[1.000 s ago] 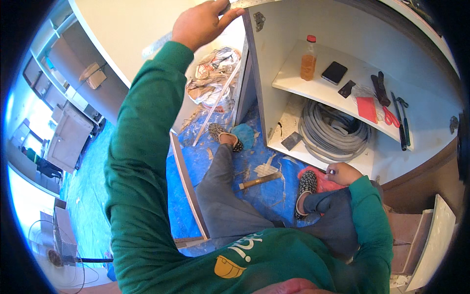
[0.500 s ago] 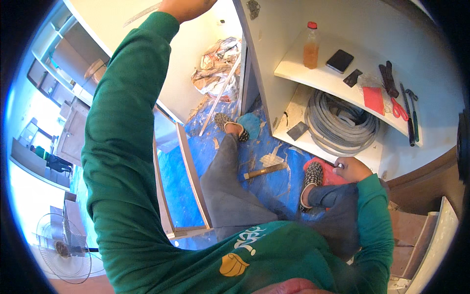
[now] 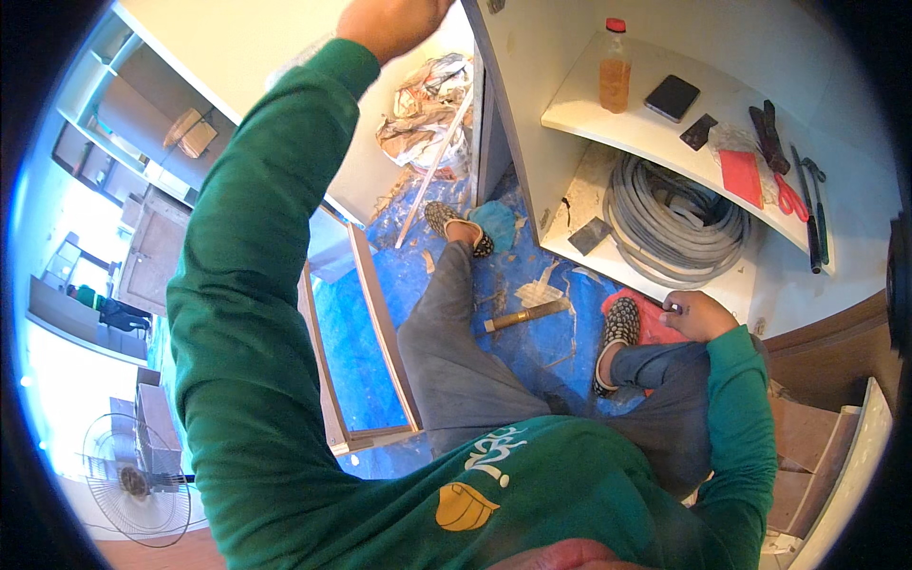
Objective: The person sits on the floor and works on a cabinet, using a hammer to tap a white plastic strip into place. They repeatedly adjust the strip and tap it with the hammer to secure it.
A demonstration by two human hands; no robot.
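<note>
My left hand [image 3: 397, 21] is raised at the top edge beside a pale upright panel [image 3: 247, 38]. Its fingers are cut off or hidden, so their grip does not show. Low on the right, my right hand [image 3: 701, 316] is closed, with the small dark end of something showing at its fingers; I cannot make out what it is. That hand is by my right shoe, over a red plastic sheet or bag [image 3: 655, 328]. On the blue floor sheet [image 3: 342, 323] between my legs lies a putty knife-like tool [image 3: 525, 315] with a wide blade and brownish handle.
A wooden frame [image 3: 382, 332] lies left of my legs. The right cabinet shelf [image 3: 579, 100] bears a bottle [image 3: 615, 71], a phone [image 3: 672, 98], red-handled scissors [image 3: 790, 198] and other tools. Coiled grey hose or cable [image 3: 655, 223] sits below. Crumpled paper [image 3: 427, 119] lies ahead; a fan [image 3: 135, 480] stands left.
The view has shifted slightly, so most things sit a little further right. My left hand has moved right along the top, and the pale strip seen near it is now a blur. My right hand stays closed.
</note>
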